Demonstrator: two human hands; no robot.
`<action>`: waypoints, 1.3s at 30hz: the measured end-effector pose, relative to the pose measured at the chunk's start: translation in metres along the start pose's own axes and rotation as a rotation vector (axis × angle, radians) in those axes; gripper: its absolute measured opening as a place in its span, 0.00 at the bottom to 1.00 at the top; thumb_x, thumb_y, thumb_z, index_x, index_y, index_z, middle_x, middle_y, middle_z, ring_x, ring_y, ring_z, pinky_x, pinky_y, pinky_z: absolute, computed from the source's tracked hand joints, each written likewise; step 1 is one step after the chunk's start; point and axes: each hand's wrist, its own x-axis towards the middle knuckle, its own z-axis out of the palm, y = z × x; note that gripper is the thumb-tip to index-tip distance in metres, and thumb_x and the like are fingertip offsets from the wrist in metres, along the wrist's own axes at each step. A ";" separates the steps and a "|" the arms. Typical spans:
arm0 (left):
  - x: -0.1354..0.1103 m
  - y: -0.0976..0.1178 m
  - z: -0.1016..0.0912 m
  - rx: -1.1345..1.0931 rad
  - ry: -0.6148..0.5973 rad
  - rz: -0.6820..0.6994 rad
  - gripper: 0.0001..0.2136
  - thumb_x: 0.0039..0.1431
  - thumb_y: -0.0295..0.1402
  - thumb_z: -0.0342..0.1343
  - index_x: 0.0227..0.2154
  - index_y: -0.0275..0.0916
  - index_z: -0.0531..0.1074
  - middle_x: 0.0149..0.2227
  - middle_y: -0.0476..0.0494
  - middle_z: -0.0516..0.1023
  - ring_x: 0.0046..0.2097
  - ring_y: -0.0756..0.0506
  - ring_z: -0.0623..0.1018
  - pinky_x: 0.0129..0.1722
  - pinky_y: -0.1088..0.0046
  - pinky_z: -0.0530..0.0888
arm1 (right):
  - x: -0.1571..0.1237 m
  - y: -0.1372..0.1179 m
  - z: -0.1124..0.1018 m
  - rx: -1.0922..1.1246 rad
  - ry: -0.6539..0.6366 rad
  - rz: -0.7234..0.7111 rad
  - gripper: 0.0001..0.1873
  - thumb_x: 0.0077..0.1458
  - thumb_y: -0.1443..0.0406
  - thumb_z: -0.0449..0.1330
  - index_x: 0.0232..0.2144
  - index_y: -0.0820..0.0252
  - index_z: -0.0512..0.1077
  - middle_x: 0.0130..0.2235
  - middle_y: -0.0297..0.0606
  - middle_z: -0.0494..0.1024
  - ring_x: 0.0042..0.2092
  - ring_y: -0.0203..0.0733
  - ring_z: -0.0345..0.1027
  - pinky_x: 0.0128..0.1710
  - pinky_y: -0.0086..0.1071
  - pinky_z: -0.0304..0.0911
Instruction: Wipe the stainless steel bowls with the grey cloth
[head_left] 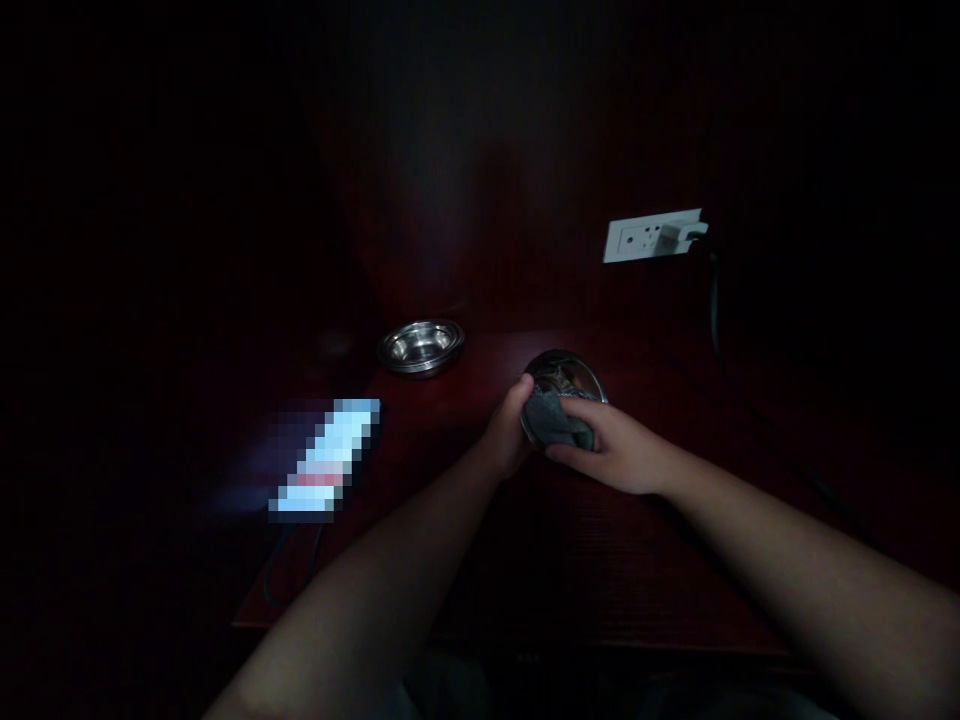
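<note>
A shiny metal bowl (600,380) is tilted over the dark red table in front of me. My left hand (514,425) grips its left side, with the thumb at the rim and the other fingers mostly hidden. My right hand (611,450) is closed on a dark grey cloth (553,418), which it presses against the inside of the bowl. To the left and farther back, several metal bowls (424,345) stand nested in one another, apart from both hands.
A lit phone-like screen (330,460), blurred out, is at the left with a cable (274,570) below it. On the back wall, a white socket (652,238) holds a plug, its cord (715,310) hanging down at the right. The table's front edge (525,640) runs near me.
</note>
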 end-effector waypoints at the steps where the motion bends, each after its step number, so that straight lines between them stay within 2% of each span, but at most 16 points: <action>1: 0.000 0.000 0.000 0.006 -0.001 0.000 0.28 0.54 0.56 0.50 0.38 0.33 0.77 0.40 0.35 0.81 0.51 0.36 0.76 0.54 0.60 0.67 | 0.000 0.000 0.000 0.032 0.001 0.002 0.06 0.55 0.64 0.60 0.35 0.60 0.69 0.33 0.35 0.73 0.33 0.38 0.66 0.33 0.33 0.64; 8: 0.000 -0.004 -0.007 0.062 0.002 -0.035 0.31 0.52 0.60 0.50 0.39 0.34 0.77 0.39 0.36 0.81 0.49 0.36 0.77 0.52 0.60 0.68 | 0.001 0.002 0.001 0.177 0.039 0.013 0.06 0.54 0.66 0.59 0.36 0.61 0.70 0.34 0.35 0.74 0.34 0.38 0.68 0.34 0.34 0.67; 16: 0.000 -0.006 -0.008 0.105 -0.020 -0.051 0.34 0.48 0.62 0.53 0.44 0.35 0.76 0.41 0.37 0.81 0.48 0.37 0.77 0.49 0.62 0.69 | 0.003 0.007 0.004 0.180 0.149 -0.021 0.07 0.53 0.65 0.60 0.36 0.59 0.69 0.35 0.36 0.76 0.36 0.42 0.71 0.38 0.37 0.68; 21: 0.002 -0.010 -0.013 0.110 -0.034 -0.087 0.35 0.48 0.63 0.53 0.45 0.35 0.75 0.42 0.36 0.81 0.47 0.36 0.78 0.47 0.60 0.71 | 0.004 0.009 0.007 0.036 0.263 -0.057 0.07 0.54 0.66 0.59 0.38 0.59 0.69 0.35 0.37 0.75 0.36 0.42 0.70 0.38 0.37 0.67; 25: 0.004 -0.013 -0.015 0.121 -0.038 -0.100 0.37 0.49 0.63 0.52 0.49 0.35 0.73 0.42 0.35 0.81 0.44 0.37 0.79 0.44 0.59 0.73 | 0.004 0.012 0.006 -0.155 0.327 -0.108 0.03 0.55 0.67 0.58 0.34 0.58 0.68 0.35 0.38 0.74 0.36 0.43 0.69 0.38 0.37 0.66; 29: 0.004 -0.014 -0.014 0.110 -0.033 -0.072 0.34 0.51 0.60 0.52 0.52 0.37 0.71 0.46 0.36 0.79 0.44 0.38 0.79 0.42 0.62 0.74 | 0.004 0.017 0.005 -0.275 0.332 -0.118 0.03 0.54 0.68 0.57 0.34 0.58 0.66 0.36 0.41 0.72 0.38 0.46 0.67 0.39 0.39 0.65; 34: 0.004 -0.014 -0.013 0.102 0.037 -0.080 0.30 0.54 0.56 0.53 0.52 0.41 0.71 0.48 0.38 0.78 0.44 0.40 0.79 0.39 0.65 0.76 | 0.004 0.019 0.006 -0.375 0.330 -0.095 0.07 0.53 0.69 0.57 0.36 0.59 0.65 0.38 0.43 0.71 0.41 0.49 0.66 0.42 0.42 0.64; 39: 0.003 -0.014 -0.011 0.084 0.057 -0.086 0.29 0.53 0.55 0.55 0.53 0.42 0.71 0.50 0.38 0.77 0.45 0.40 0.79 0.38 0.67 0.76 | 0.004 0.020 0.006 -0.414 0.321 -0.078 0.05 0.54 0.68 0.57 0.35 0.58 0.64 0.37 0.43 0.70 0.39 0.49 0.66 0.40 0.42 0.65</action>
